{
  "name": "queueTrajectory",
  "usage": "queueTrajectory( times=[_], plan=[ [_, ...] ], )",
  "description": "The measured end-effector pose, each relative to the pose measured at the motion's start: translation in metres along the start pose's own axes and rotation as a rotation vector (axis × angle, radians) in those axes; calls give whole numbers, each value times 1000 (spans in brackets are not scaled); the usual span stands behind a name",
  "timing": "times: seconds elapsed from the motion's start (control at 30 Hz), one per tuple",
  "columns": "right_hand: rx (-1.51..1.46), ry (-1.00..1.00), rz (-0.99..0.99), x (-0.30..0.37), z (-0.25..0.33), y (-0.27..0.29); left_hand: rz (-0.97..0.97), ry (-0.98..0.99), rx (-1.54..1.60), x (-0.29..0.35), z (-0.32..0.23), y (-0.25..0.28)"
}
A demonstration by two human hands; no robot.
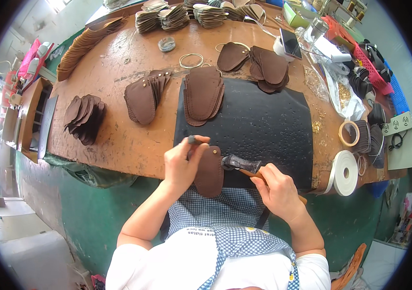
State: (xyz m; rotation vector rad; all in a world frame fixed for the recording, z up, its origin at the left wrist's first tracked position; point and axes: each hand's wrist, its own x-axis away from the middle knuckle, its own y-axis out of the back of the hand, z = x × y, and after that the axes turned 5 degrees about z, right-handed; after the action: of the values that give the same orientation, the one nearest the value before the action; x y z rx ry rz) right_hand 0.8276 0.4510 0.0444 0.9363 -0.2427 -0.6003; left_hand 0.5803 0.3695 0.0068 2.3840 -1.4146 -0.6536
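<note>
A brown stitched leather piece (pixel 210 176) lies at the near edge of a black pitted mat (pixel 264 116), with a brass-coloured rivet (pixel 215 152) near its far end. My left hand (pixel 181 162) is closed around a short dark rod-like tool (pixel 194 140) beside that end; its tip is hard to make out. In my right hand (pixel 279 191) is a hammer (pixel 242 164), gripped by its wooden handle. The dark hammer head rests low over the mat, just right of the leather piece. Beyond my hands, a stack of similar leather pieces (pixel 203 96) lies on the mat's far left.
More brown leather stacks (pixel 141 101) sit on the wooden table (pixel 114 150). Along the right are a white tape roll (pixel 345 173), a beige tape roll (pixel 349 133), scattered brass bits (pixel 317 123) and a phone (pixel 290 43). Pale stacks (pixel 209 17) line the back.
</note>
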Motion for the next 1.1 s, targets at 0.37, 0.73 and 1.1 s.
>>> queueTrajectory(
  times=[0.37, 0.73, 1.1],
  plan=[
    [-61, -20, -16, -2, 4, 1, 63, -94, -47, 1, 19, -21],
    [9, 63, -30, -5, -4, 6, -16, -310, -254, 6, 15, -27],
    [125, 263, -91, -33, 31, 48, -26, -327, -325, 10, 19, -30]
  ],
)
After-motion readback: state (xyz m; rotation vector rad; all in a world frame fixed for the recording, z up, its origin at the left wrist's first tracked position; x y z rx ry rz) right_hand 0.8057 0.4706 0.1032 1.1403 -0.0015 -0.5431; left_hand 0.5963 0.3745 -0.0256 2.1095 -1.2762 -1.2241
